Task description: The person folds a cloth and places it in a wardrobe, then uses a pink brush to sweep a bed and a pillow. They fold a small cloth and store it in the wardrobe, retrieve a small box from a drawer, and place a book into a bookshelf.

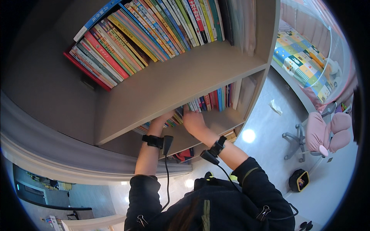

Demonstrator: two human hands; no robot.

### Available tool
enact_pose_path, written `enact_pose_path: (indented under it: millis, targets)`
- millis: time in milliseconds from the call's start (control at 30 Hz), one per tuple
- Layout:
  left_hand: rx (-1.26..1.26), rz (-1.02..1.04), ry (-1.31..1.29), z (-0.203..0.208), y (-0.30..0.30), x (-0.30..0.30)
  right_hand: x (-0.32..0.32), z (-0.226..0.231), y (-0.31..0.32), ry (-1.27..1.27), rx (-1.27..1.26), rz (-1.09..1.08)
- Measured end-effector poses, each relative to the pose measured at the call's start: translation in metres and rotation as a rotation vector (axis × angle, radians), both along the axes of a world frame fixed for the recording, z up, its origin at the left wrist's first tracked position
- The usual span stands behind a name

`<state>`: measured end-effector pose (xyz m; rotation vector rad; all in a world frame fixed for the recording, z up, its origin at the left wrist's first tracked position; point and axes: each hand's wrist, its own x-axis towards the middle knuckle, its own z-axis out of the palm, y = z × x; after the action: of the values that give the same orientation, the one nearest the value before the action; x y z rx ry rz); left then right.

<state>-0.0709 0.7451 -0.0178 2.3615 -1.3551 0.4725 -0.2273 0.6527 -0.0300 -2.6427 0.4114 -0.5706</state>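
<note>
Both of my arms reach under the front edge of a shelf board (169,86) into the compartment below it. My left hand (165,116) is by the leaning books (172,122) on the left; the board covers its fingers. Close beside it, my right hand (192,120) is at the left end of a row of upright books (211,101), its fingertips in among the spines. Whether either hand grips a book is hidden. A dark gap shows between the two hands. Each wrist wears a black strap with a small cabled device.
Above, a full row of books (154,30) stands on the upper shelf. Lower down lies a red and black item (184,154). To the right are a pink swivel chair (318,133), a bed with a patchwork cover (300,57), a black bin (299,181) and a tissue (275,107) on the floor.
</note>
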Motion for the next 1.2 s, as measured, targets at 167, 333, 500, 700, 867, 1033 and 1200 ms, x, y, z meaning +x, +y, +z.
enact_pose_path:
  millis: [167,333,500,700,867,1033,1200]
  targets:
    - [0.134,-0.021,0.102,-0.015,-0.002,0.013,0.016,-0.03,-0.001,-0.035,-0.032,-0.084]
    - [0.326,0.062,0.228,0.027,-0.004,-0.011,0.035,-0.061,-0.018,0.183,0.205,-0.001]
    - [-0.097,-0.273,-0.08,0.06,0.013,-0.067,0.02,-0.064,-0.022,0.048,0.333,0.062]
    - [0.091,-0.049,0.088,0.038,0.002,-0.032,0.021,-0.075,-0.015,-0.162,0.518,0.172]
    - [-0.036,0.044,0.171,0.022,-0.008,-0.018,0.002,-0.09,-0.018,-0.035,0.48,0.241]
    - [0.084,0.245,0.215,0.033,-0.022,-0.051,-0.065,-0.083,-0.047,0.065,0.48,0.342]
    - [-0.412,-0.169,-0.206,0.015,-0.057,-0.138,-0.179,-0.089,-0.105,0.015,0.478,0.219]
